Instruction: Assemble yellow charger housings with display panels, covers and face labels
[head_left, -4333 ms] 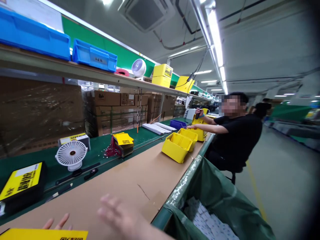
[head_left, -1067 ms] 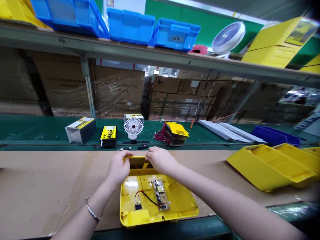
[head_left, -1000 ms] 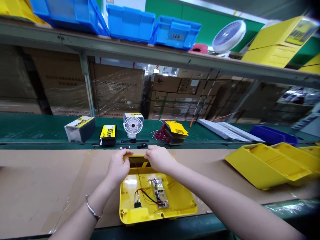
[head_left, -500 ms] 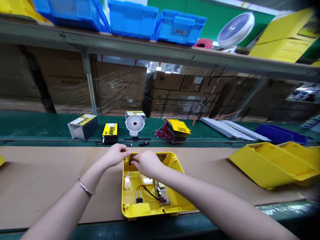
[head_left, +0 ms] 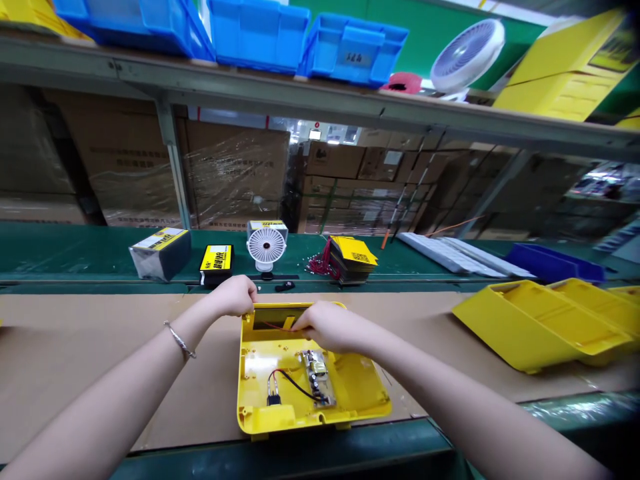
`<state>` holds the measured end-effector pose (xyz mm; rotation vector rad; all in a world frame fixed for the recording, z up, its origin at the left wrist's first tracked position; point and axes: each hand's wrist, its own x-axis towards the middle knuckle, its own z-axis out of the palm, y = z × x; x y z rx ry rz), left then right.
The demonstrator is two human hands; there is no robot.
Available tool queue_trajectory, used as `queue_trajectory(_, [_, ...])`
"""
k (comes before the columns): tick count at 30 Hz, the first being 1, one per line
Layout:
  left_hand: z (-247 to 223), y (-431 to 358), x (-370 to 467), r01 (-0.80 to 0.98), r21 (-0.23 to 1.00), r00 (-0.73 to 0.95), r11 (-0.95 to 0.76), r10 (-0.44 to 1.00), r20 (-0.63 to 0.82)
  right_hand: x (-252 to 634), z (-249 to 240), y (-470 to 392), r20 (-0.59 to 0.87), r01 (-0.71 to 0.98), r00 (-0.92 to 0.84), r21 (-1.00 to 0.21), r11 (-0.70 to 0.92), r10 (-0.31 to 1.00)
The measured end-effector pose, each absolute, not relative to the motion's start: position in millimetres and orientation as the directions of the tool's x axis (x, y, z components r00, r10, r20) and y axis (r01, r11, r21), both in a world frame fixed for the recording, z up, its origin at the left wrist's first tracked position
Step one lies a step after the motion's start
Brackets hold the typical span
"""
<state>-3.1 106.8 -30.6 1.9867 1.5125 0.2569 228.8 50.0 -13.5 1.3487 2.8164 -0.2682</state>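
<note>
A yellow plastic housing point(head_left: 360, 380) lies open side up on the cardboard. Inside it are a circuit board point(head_left: 319, 380) and a black socket point(head_left: 273, 399) with red and black wires. Set against its far inner wall is a dark panel point(head_left: 267, 316). My left hand point(head_left: 239, 295) is closed with its fingertips on the far left corner of the housing rim. My right hand point(head_left: 333, 325) reaches in from the right, its fingers pinched around a thin red wire point(head_left: 274, 327) that runs along the panel. A small yellow strip point(head_left: 289, 323) shows beside those fingertips.
More yellow housings point(head_left: 520, 320) stand on the right. Behind the cardboard point(head_left: 100, 373) are a small white fan point(head_left: 267, 248), a stack of dark panels point(head_left: 353, 260) with red wires, boxed packs point(head_left: 161, 253) and a blue tray point(head_left: 553, 265). Blue bins point(head_left: 353, 50) line the shelf above.
My right hand has moved right along the housing's far wall, uncovering the dark panel and the red wire. My left hand has stayed near the corner and curled closed.
</note>
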Motion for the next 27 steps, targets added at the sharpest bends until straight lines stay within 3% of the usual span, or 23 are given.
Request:
queue_trajectory(3, [-39.5,106.7,-1.4,0.786,0.596,0.300,-0.162,0.944,-0.140,244.3,-10.2,46.9,-0.020,0.744,-0.645,-0.245,0.622,0.764])
queue_trajectory(5, [-45.1,104.7,0.1,0.776,0.609,0.276,-0.165,0.957,-0.092,251.5,-13.2,45.8,0.165,0.736,-0.599,-0.272,0.620,0.783])
queue_trajectory(8, [-47.0,98.1,2.2,0.757,0.625,0.260,-0.190,0.965,-0.022,261.0,-24.1,47.4,0.421,0.852,-0.423,-0.115,0.510,0.802])
queue_trajectory(11, [-34.9,84.7,3.9,0.733,0.635,0.261,-0.246,0.963,0.071,269.4,-30.1,47.7,0.432,0.925,-0.355,0.029,0.380,0.829])
queue_trajectory(15, [-7.9,54.7,2.4,0.719,0.605,0.238,-0.343,0.939,0.249,276.7,-17.4,35.0,0.507,0.923,-0.363,0.079,0.377,0.782])
queue_trajectory(20, [-15.1,20.7,-13.8,0.755,0.414,0.318,-0.509,0.836,0.448,279.6,-15.8,7.0,0.570,0.850,-0.505,0.198,0.488,0.649])
queue_trajectory(23, [-37.4,11.4,-29.7,0.736,0.400,0.423,-0.546,0.833,0.358,278.4,-29.1,-4.2,0.526,0.787,-0.578,0.158,0.596,0.624])
queue_trajectory(27, [-44.1,10.8,-40.1,0.653,0.613,0.514,-0.445,0.855,0.072,274.5,-32.5,1.1,0.518,0.740,-0.510,-0.144,0.658,0.687])
